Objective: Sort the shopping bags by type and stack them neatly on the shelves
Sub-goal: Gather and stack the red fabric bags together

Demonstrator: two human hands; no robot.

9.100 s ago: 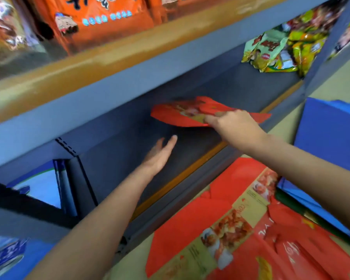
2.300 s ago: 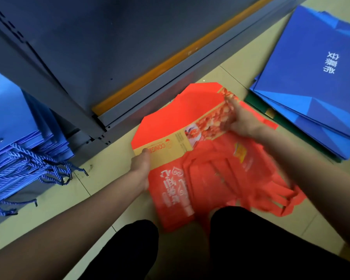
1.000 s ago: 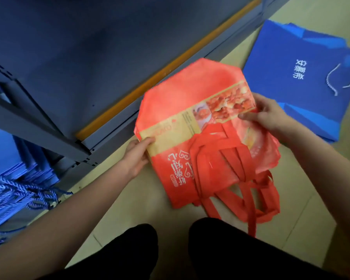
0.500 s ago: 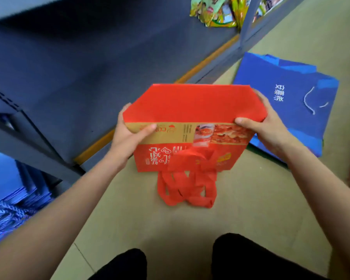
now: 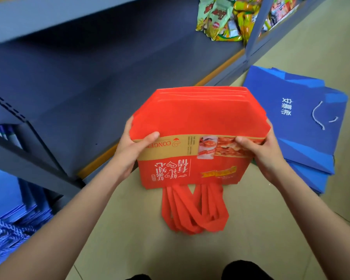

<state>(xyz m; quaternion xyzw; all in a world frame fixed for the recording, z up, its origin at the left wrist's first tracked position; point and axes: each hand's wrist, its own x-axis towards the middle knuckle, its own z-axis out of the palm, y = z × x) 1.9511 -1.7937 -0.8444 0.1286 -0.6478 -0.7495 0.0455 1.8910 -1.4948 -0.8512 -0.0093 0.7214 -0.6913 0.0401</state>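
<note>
Two hands hold a bundle of flat red bags (image 5: 196, 122) above the beige floor (image 5: 129, 229), just in front of the grey metal shelf (image 5: 89, 77). The bundle's long axis runs side to side; its folded bottom edges point away from the person and its red strap handles (image 5: 192, 211) hang down toward the floor. The left hand (image 5: 129, 152) grips the bundle's left edge, thumb on the printed tan band, fingers behind it. The right hand (image 5: 265, 152) grips the right edge likewise. The bags look like matte fabric, with angled corners. Right of the bundle, a stack of glossy blue bags (image 5: 303, 126) lies flat on the floor. On the shelf beyond the bundle sit crinkled snack packets (image 5: 224, 17). More blue bags with rope handles (image 5: 6, 229) lie below the shelf, left of the bundle.
</note>
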